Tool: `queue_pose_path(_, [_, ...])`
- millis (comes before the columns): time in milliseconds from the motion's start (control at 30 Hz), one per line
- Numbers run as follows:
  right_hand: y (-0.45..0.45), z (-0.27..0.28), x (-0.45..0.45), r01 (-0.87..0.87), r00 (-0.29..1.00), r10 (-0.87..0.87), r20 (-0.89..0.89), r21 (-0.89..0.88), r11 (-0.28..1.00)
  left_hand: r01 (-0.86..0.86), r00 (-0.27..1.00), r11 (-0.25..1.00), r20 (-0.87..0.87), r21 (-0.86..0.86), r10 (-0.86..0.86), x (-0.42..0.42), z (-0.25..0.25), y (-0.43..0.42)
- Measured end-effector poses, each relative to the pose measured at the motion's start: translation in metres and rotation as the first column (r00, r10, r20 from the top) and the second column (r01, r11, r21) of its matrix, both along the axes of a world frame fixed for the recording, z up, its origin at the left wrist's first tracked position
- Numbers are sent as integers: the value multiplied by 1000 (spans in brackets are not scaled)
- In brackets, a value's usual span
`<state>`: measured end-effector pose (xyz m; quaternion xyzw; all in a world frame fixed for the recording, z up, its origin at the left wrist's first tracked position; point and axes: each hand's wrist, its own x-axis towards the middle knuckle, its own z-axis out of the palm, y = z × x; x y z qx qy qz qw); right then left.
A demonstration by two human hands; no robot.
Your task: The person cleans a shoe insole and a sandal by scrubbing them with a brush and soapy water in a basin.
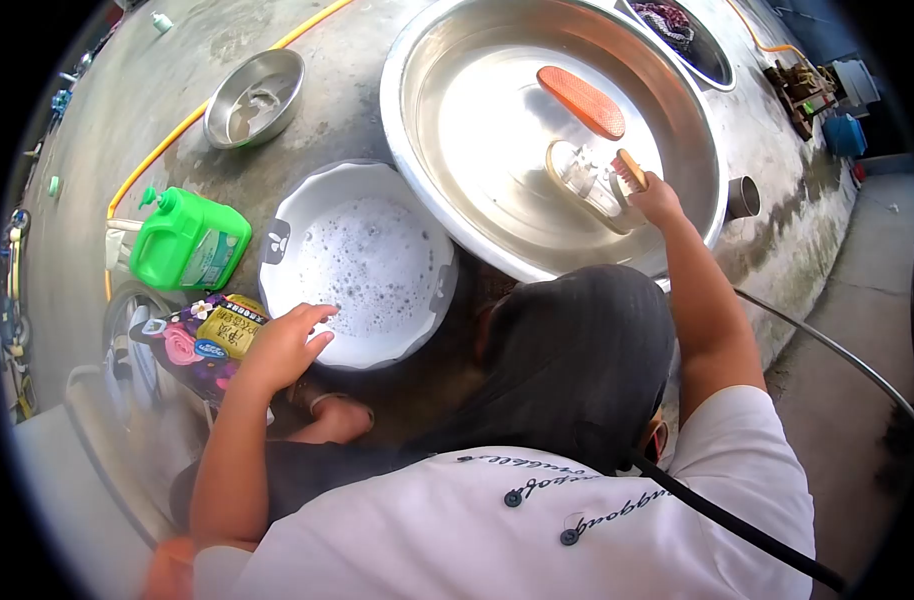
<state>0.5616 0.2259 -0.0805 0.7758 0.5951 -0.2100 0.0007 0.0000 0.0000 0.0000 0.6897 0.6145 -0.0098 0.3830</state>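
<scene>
My right hand (659,200) grips a wooden-backed scrub brush (630,168) with reddish bristles. The brush is at a pale shoe (574,172) that lies on its side in a large metal basin (402,110); whether the bristles touch it I cannot tell. Above the shoe, an orange insole (582,102) rests in the same basin. Fingers apart and with nothing in them, my left hand (295,345) hovers at the near left rim of a white tub (277,285). Foamy water (372,250) fills much of that tub.
Left of the tub stand a green pump jug (190,240) and a yellow-labelled bag (232,325). A small metal bowl (287,85) sits farther back beside a yellow hose (162,150). Another basin (722,70) holds dark cloth. A metal cup (744,197) lies right of the large basin.
</scene>
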Motion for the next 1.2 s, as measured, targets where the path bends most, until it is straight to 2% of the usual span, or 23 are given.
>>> queue_pose_path(67, [-22,-36,-10,-119,992,122,26,-79,990,69,996,997,-60,36,-67,-12,8,-13])
queue_pose_path(100, [3,-26,31,-154,950,202,238,-205,967,68,997,997,33,47,-69,29,-37,17])
queue_pose_path(167, [-3,-30,-12,-200,928,274,252,-283,938,111,994,992,-15,59,-110,24,-34,24])
queue_pose_path(233, [-6,-27,-27,-218,951,256,176,-207,954,120,992,992,-35,32,-119,25,-32,26])
queue_pose_path(300, [20,-30,-20,-12,976,24,-219,58,998,121,992,992,-50,41,-119,28,-35,30])
queue_pose_path(333, [24,-6,-40,183,891,-116,-440,113,977,131,989,990,-79,59,-126,22,-33,29])
queue_pose_path(367, [36,7,-36,303,687,-186,-702,44,952,121,992,990,-58,73,-117,20,-35,28])
queue_pose_path(400, [41,29,-41,395,507,-222,-833,-4,919,143,989,984,-57,111,-137,18,-35,27])
queue_pose_path(467, [50,59,-47,461,277,-260,-925,-109,881,140,990,980,-50,139,-135,13,-31,20])
queue_pose_path(533, [47,101,-66,371,211,-177,-961,-89,925,93,995,983,4,155,-95,16,-18,16])
queue_pose_path(567, [39,127,-86,331,224,-151,-963,-70,941,59,998,983,4,173,-60,17,-20,15])
queue_pose_path(633, [22,168,-126,257,256,-64,-964,4,966,-50,968,981,251,185,2,17,-22,14])
queue_pose_path(667, [12,185,-147,237,253,-39,-967,22,971,-69,969,976,246,205,17,19,-19,14])
queue_pose_path(733, [-10,216,-186,123,197,28,-980,53,991,-236,834,972,518,23,190,27,-8,12])
queue_pose_path(767, [-21,228,-208,97,191,32,-981,51,994,-250,832,967,520,45,192,31,-3,13])
queue_pose_path(800, [-38,236,-234,66,176,58,-983,70,995,-349,596,919,714,-182,368,35,3,13])
queue_pose_path(833, [-57,241,-259,35,166,77,-983,83,996,-354,290,835,799,-422,527,40,8,11])
queue_pose_path(867, [-73,239,-282,25,167,44,-985,49,999,-287,148,810,812,-511,565,42,9,8])
queue_pose_path(900, [-88,229,-303,16,164,15,-986,18,1000,-294,141,814,819,-501,556,44,15,4])
queue_pose_path(1000, [-128,187,-351,-86,133,-50,-990,-62,994,-81,-180,757,756,-649,629,35,24,-4])
queue_pose_path(1033, [-137,166,-361,-131,152,-67,-986,-87,988,-89,-187,761,761,-643,621,31,16,-8])
queue_pose_path(1100, [-165,141,-377,-197,228,-37,-973,-83,977,-367,-19,733,792,-573,610,26,-1,-18])
queue_pose_path(1200, [-173,142,-376,-427,522,104,-847,-154,891,-550,-13,577,698,-603,716,14,-20,-13])
